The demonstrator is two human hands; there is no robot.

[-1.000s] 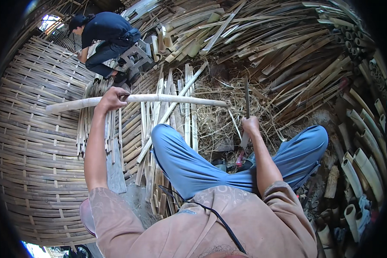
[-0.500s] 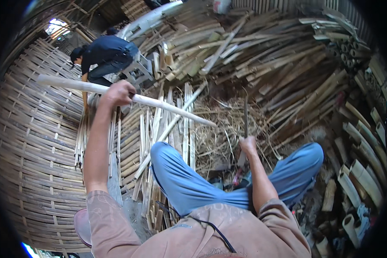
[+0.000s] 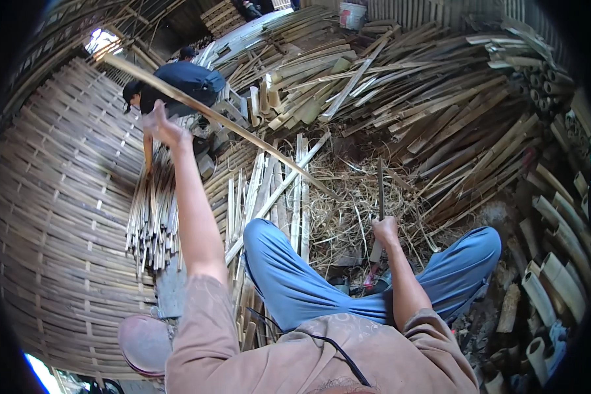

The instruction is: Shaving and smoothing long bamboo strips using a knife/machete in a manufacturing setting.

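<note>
- Long bamboo strip: aslant across the upper left of the view, long axis running from 10 o'clock down to 4 o'clock, with 12 taken as the top; lower end in front of the heap of shavings.
- From the left hand, lying at 12 to 1 o'clock, just beside the fingertips; impossible to tell whether touching or slightly apart.
- Left the nearer of the two hands: seemingly spread open, blurred, fingers toward 11 o'clock, with no grip on the strip to be seen.
- From the right hand, nearest at the strip's lower end, toward 10 o'clock; near, but apart.
- Right fingers closed around a long narrow blade, dark length pointing to 12 o'clock, at a slant to the strip's axis and clear of its end.
- Beyond the strip's lower half: pale slats, roughly on a 12-to-6 line.
- Beyond its upper half, toward 11 o'clock: a co-worker in dark clothing, bent over.
- At 6 to 7 o'clock from the left hand: a bundle of thin sticks.
- Farther out: woven panel at 9 o'clock, split-bamboo pile at 1, bamboo tubes at 3 to 4.
</note>
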